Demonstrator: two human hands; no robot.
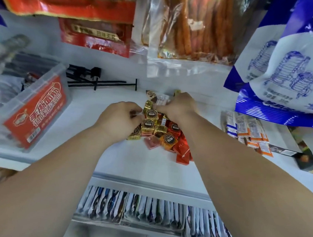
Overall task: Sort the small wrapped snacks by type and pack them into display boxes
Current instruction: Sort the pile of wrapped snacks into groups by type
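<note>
Packets stand filed on edge in the lower shelf tray (153,210) nearest us. Above it, on the white shelf (137,164), we work at the heap of small wrapped snacks (160,132): gold, red and orange squares still mixed. Our left hand (121,118) is curled at the heap's near edge, fingertips pinching among gold pieces; our right hand (180,105) is closed over the far side, apparently gripping a pale wrapper. We judge sorting only begun. Next we must separate one colour and carry it to the clear display box (37,105) at left.
</note>
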